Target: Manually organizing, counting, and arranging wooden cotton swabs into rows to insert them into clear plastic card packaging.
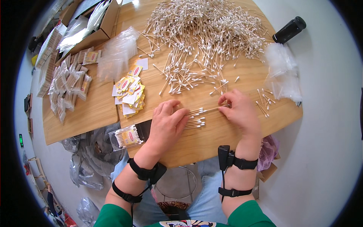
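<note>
My left hand (166,123) lies curled over a small row of cotton swabs (194,123) near the table's front edge. Their white tips stick out to its right, while the fingers hide the other ends. With thumb and forefinger, my right hand (238,111) pinches a single cotton swab (212,109), whose other tip points left at the row. Left of my left hand, a clear bag of cotton swabs (128,136) with a yellow and white card sits at the table edge. Beyond both hands, loose cotton swabs (208,30) form a large heap that thins out toward me.
Yellow and white cards (130,90) and flat clear bags (117,53) lie to the left. Farther left are filled swab packets (70,85) and a cardboard box (90,38). On the right are a few swabs (264,102), more clear bags (283,72) and a black bottle (289,30).
</note>
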A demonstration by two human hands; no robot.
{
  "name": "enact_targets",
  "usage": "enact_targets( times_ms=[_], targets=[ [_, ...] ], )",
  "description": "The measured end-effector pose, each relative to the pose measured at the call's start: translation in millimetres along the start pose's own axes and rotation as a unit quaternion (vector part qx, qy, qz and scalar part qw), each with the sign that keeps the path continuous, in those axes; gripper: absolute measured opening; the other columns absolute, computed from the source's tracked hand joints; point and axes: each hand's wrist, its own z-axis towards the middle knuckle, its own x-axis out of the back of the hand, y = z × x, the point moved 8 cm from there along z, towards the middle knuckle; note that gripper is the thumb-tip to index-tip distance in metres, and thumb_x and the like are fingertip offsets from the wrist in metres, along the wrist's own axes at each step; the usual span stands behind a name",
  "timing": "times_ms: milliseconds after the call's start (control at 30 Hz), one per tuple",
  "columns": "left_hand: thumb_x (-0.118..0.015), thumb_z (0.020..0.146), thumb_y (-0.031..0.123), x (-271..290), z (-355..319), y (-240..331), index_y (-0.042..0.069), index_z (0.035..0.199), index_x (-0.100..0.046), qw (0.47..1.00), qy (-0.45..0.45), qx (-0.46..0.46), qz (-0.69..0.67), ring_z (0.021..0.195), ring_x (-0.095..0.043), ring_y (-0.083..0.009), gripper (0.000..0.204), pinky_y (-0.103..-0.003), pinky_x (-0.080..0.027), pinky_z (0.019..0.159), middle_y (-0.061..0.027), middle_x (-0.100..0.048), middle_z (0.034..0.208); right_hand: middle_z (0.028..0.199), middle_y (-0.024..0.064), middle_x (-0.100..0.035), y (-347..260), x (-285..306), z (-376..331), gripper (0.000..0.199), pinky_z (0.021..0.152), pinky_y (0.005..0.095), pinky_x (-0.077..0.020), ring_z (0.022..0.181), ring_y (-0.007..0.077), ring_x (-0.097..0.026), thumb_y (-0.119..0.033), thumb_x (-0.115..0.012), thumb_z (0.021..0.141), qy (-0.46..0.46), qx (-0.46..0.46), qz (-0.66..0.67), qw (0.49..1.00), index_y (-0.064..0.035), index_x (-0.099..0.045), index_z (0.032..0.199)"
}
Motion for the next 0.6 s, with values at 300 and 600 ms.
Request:
enact_targets(
  times_ms=[300, 600],
  targets=[
    [-0.074, 0.082, 0.014, -2, -1, 1, 0.015, 0.106, -0.075, 1.0, -0.02, -0.008, -0.014, 0.111, -0.057, -0.0324, 0.024, -0.044, -0.044, 0.096, -0.0131, -0.061, 0.119, 0.086, 0.0118, -0.063, 24, 2, -3, 0.01, 0.075, 0.0417, -0.0505, 0.085, 0.0315, -0.063, -0.012, -0.075, 0.078, 0.012, -0.057, 0.03, 0.998, -0.0048, -0.07, 0.083],
    [-0.074, 0.083, 0.015, 0, 0, 2, 0.011, 0.11, -0.072, 0.999, 0.005, 0.007, -0.047, 0.116, -0.056, -0.0342, 0.028, -0.045, -0.043, 0.099, -0.0146, -0.059, 0.126, 0.091, 0.011, -0.064, -18, -12, 9, 0.011, 0.074, 0.0412, -0.0511, 0.086, 0.0308, -0.064, -0.012, -0.075, 0.078, 0.068, 0.034, 0.078, 0.994, -0.0062, -0.068, 0.084]
  ],
)
